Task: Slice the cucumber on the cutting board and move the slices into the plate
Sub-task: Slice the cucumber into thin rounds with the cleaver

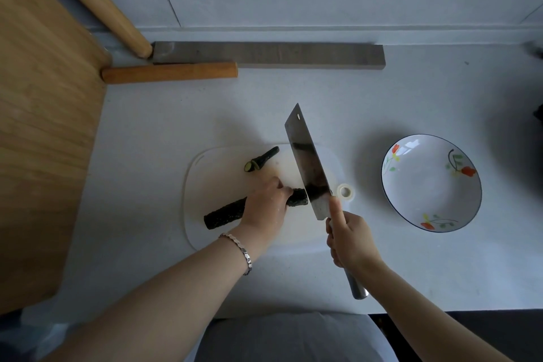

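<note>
gripping the cucumber (223, 216) on the cutting board (211, 167) in the curled left hand (264, 206), clenching the cleaver (305, 161) handle in the right hand (349, 239), keeping knuckles left of the blade.

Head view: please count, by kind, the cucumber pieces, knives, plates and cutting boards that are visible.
Cucumber pieces: 2, the long piece and the cut end
Knife: 1
Plate: 1
Cutting board: 1
Total: 5

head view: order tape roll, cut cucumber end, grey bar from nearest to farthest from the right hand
1. tape roll, just beyond the right hand
2. cut cucumber end, back left on the board
3. grey bar, farthest back
</note>
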A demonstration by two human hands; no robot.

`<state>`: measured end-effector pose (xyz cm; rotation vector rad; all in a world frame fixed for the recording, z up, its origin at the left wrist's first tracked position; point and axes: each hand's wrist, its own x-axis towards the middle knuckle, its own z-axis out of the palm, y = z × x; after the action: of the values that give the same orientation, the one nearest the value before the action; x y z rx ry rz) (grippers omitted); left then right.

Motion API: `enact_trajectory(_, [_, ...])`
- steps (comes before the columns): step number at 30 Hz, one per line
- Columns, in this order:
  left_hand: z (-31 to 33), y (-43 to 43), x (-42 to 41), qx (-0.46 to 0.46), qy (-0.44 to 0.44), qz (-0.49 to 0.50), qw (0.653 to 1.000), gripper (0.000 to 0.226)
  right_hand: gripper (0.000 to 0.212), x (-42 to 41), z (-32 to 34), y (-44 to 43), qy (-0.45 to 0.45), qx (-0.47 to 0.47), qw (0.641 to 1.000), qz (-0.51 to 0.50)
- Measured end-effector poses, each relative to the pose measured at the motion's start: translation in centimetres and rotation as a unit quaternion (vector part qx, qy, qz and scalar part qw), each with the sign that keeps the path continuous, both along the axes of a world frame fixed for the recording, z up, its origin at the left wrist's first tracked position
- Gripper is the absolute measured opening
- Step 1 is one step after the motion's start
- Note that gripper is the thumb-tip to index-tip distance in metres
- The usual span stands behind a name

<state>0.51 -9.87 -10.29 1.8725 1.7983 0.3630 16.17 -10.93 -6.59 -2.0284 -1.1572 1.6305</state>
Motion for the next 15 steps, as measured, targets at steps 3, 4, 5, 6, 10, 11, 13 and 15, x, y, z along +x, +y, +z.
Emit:
enact_trajectory(3, [0.0, 0.0, 0.0, 0.009, 0.008, -0.006, 1.000, 0.021, 0.059, -0.1, -0.2, -0.2, -0.013, 0.008, 1.000, 0.016])
enact_trajectory(4, [0.0, 0.0, -0.1, 0.009, 0.011, -0.008, 1.000, 0.020, 0.059, -0.2, -0.4, -0.2, -0.018, 0.010, 1.000, 0.020])
enact_trajectory(5, [-0.1, 0.0, -0.1, 0.008, 0.013, -0.009, 1.000, 0.020, 0.059, -0.3, -0.5, -0.2, -0.020, 0.013, 1.000, 0.020])
enact_trajectory(6, [-0.1, 0.1, -0.1, 0.007, 0.013, -0.009, 1.000, 0.019, 0.058, -0.3, -0.6, -0.2, -0.022, 0.015, 0.999, 0.020])
enact_trajectory(10, [-0.1, 0.0, 0.0, -0.007, 0.015, -0.007, 1.000, 0.021, 0.060, -0.8, -1.3, -0.2, -0.047, 0.016, 0.998, 0.035])
enact_trajectory(11, [-0.1, 0.0, 0.0, -0.015, 0.016, -0.006, 1.000, 0.022, 0.061, -1.1, -1.6, -0.2, -0.057, 0.016, 0.998, 0.039])
enact_trajectory(13, [-0.1, 0.0, 0.0, -0.028, 0.017, -0.004, 0.999, 0.022, 0.063, -1.5, -2.2, -0.1, -0.068, 0.016, 0.997, 0.041])
enact_trajectory(15, [-0.1, 0.0, 0.0, -0.040, 0.030, -0.008, 0.999, 0.022, 0.060, -1.8, -2.5, 0.0, -0.077, 0.015, 0.996, 0.047])
